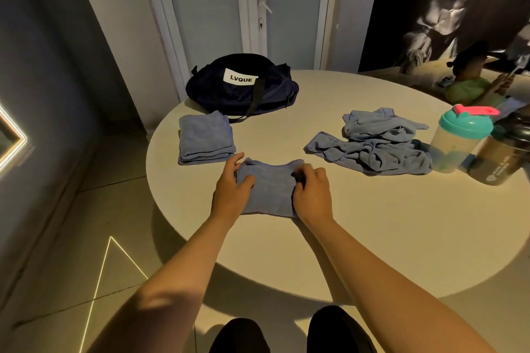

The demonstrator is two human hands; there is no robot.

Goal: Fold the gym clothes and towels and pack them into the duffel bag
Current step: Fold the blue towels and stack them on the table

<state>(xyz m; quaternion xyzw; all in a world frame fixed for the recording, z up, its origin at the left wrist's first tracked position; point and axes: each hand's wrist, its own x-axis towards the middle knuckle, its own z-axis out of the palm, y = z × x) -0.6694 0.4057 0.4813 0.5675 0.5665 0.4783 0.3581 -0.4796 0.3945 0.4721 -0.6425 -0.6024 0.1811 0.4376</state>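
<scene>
Half-folded towel (269, 190) lies on the surface (372, 238), well short of the duffel bag (241, 89). Left hand (232, 183) presses its left side with fingers spread; right hand (311, 195) pinches the right edge. Risk: an uneven pull skews the fold, and dragging the loose pile (378, 143) could tip the bottle (459, 140) beside it.

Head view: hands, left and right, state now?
Left hand: open, fingers straight, resting on the folded blue towel.
Right hand: fingers curled, gripping the towel's right edge.
</scene>
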